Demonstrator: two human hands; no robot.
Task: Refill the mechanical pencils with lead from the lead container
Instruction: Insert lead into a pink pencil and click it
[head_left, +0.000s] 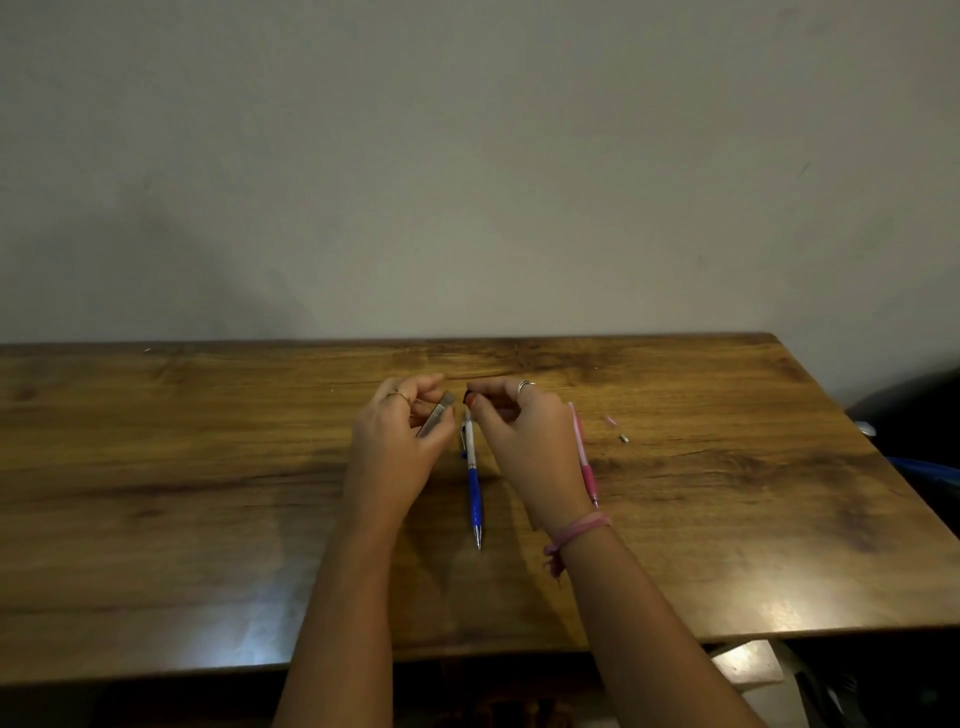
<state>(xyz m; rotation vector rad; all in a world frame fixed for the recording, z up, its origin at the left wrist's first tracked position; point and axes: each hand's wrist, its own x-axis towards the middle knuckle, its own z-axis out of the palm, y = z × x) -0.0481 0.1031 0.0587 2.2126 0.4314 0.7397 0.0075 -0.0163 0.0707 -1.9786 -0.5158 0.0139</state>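
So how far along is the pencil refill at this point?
Early to middle. Done: small loose parts lie beside the pink pencil, so it looks opened. In hand: the left hand holds the lead container, and the right hand pinches a small dark piece, possibly its cap. Left: no lead is visibly going in, and the blue pencil lies on the table.

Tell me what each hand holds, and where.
Left hand pinches the grey lead container along its lower body. Right hand grips a small dark cap at its fingertips.
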